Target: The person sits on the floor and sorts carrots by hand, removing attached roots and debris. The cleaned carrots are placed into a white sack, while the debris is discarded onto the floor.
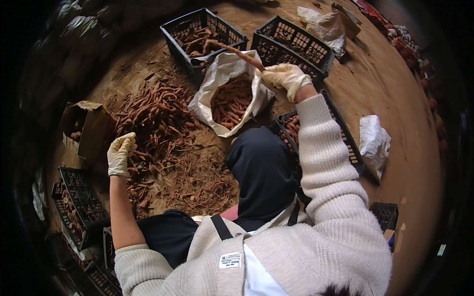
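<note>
My right hand (283,78), in a pale thin glove, grips one end of a long, slender reddish-brown root (244,56). The root slants over the far rim of an open white woven sack (203,97), its thin end reaching towards a black crate. Inside the sack lie many similar roots (231,101). My left hand (121,152), gloved alike, is curled shut at the near left edge of a heap of loose roots (157,107); nothing shows in its fingers. Thin root trimmings and soil (196,181) cover the ground between the heap and my legs.
Two black plastic crates (171,40) (329,66) stand beyond the sack, the left one holding thicker roots. Another crate (346,142) sits under my right forearm. Left are a cardboard box (90,131) and tilted crates (79,196). A white bag (374,142) lies right.
</note>
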`<state>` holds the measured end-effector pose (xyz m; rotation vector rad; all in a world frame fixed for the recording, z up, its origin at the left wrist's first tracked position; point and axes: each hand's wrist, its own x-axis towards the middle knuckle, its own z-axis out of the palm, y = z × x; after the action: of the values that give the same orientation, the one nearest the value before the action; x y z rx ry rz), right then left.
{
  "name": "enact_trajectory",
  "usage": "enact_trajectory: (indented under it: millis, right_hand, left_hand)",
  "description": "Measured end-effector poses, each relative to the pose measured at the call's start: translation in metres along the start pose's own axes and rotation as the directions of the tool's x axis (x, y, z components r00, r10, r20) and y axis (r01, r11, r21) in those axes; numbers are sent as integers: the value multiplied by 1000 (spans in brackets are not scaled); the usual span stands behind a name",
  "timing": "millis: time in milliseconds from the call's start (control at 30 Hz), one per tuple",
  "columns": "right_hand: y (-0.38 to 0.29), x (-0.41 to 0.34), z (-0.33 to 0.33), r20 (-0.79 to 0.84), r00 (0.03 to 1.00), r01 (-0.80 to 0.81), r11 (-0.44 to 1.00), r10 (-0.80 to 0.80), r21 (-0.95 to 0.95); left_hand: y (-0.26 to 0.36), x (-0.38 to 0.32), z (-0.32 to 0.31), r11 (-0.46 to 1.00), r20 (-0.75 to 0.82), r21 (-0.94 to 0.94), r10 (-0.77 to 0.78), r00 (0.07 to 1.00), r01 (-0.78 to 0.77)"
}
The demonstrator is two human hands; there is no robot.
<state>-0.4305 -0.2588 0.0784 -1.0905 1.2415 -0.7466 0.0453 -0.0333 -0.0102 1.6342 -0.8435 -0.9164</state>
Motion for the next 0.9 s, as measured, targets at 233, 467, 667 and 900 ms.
enact_trajectory:
  millis: [233,467,667,900]
  right_hand:
    - [95,-45,-154,-323,946,-118,959,29,-259]
    - [279,-82,-300,-514,776,-621,591,367,-515]
    - [344,-96,-287,-536,747,-655,578,395,-487]
    - [223,-121,-205,-380,923,-148,971,67,-187]
  left_hand:
    - [8,-1,22,1000,88,-10,-24,996,25]
    - [-14,5,11,988,75,90,-133,988,127]
    - [-23,-4,12,973,26,161,-174,984,167]
    - [22,-1,90,820,268,238,459,847,-520]
